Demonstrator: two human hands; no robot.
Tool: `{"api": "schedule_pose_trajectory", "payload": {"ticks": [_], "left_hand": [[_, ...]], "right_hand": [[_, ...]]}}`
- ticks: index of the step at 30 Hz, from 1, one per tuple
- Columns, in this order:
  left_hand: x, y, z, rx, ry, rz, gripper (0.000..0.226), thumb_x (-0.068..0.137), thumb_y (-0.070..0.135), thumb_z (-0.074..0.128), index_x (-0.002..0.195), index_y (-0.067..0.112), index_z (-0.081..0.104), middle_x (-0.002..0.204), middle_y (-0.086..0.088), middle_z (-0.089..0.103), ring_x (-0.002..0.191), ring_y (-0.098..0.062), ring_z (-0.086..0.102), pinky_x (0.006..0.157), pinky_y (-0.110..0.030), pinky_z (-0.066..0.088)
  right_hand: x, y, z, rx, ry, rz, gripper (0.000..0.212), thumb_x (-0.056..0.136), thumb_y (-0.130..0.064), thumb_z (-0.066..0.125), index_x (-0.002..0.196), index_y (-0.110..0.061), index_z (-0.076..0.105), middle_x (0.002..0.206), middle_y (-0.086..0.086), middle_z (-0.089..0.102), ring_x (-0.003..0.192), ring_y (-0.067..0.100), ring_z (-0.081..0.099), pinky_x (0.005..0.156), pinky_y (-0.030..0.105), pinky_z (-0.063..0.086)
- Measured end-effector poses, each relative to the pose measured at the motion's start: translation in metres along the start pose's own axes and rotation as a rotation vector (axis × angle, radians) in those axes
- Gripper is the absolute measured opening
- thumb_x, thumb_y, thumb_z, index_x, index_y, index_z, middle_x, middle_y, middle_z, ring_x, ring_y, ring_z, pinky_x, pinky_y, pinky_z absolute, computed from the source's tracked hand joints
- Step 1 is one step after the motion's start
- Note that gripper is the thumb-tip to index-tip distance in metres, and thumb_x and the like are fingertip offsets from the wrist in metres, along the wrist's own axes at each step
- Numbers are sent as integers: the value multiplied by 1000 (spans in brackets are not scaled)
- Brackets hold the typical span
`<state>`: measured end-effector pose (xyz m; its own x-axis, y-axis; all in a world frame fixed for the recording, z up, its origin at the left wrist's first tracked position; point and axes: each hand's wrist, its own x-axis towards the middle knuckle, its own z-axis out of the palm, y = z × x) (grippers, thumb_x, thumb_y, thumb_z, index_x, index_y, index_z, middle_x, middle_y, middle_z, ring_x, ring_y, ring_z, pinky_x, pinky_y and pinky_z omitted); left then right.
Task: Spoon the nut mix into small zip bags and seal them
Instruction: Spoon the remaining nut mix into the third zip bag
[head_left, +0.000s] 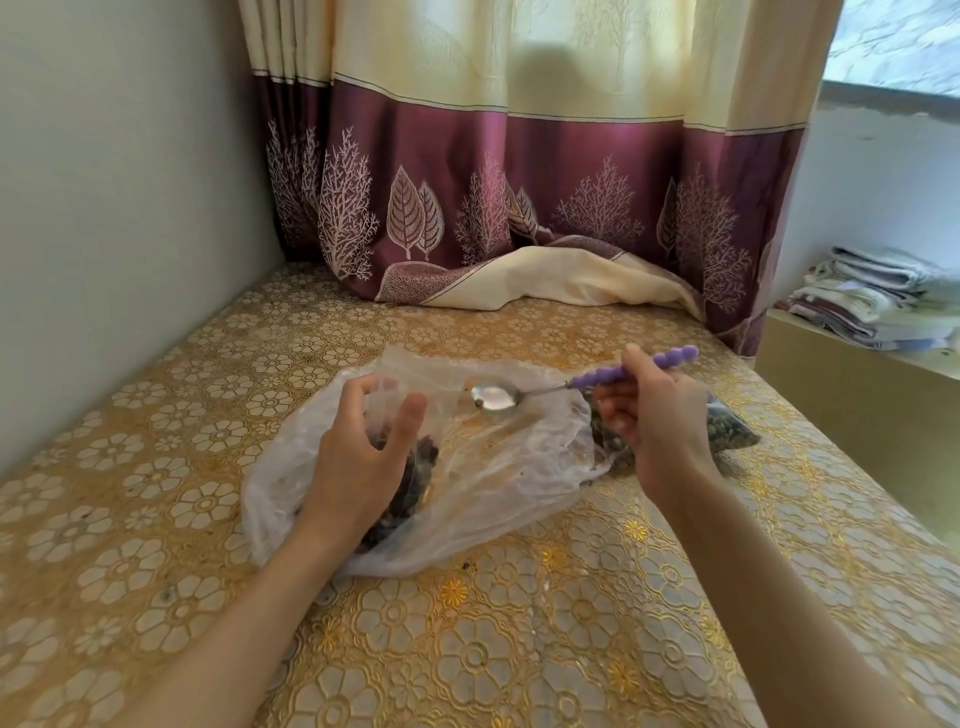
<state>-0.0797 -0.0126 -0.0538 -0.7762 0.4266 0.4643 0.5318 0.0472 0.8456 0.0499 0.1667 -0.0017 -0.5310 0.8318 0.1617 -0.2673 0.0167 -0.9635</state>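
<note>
Her left hand (363, 457) curls round a small clear zip bag (410, 415) of dark nut mix (415, 478), propping its mouth open toward twelve o'clock; her right hand (654, 415) pinches the purple beaded-handled metal spoon (493, 397), bowl nearly empty, hovering at two o'clock above the crumpled translucent plastic bag (498, 467); filled bags (727, 426) wait at three.
</note>
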Motion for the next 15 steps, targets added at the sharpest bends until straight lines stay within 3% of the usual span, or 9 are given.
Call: {"api": "schedule_pose_trajectory", "payload": {"ticks": [3, 7, 15], "left_hand": [[0, 0, 0, 3, -7, 2, 86, 59, 93, 33, 110, 25, 44, 38, 10, 37, 32, -6, 27, 36, -14, 24], [0, -1, 0, 4, -4, 6, 86, 59, 93, 32, 110, 25, 44, 38, 12, 39, 31, -5, 28, 36, -13, 24], [1, -3, 1, 5, 8, 20, 77, 65, 87, 34, 109, 25, 44, 41, 10, 39, 33, -5, 29, 37, -13, 25]], "right_hand": [[1, -14, 9, 24, 13, -87, 57, 99, -19, 44, 46, -11, 65, 66, 14, 69, 46, 11, 47, 42, 18, 33], [-3, -26, 24, 45, -27, -164, 44, 99, -19, 45, 62, -8, 64, 69, 12, 72, 48, 11, 50, 43, 18, 38], [-19, -27, 35, -82, -329, -410, 24, 97, -7, 46, 81, -5, 64, 78, 13, 72, 59, 20, 58, 52, 25, 48]]}}
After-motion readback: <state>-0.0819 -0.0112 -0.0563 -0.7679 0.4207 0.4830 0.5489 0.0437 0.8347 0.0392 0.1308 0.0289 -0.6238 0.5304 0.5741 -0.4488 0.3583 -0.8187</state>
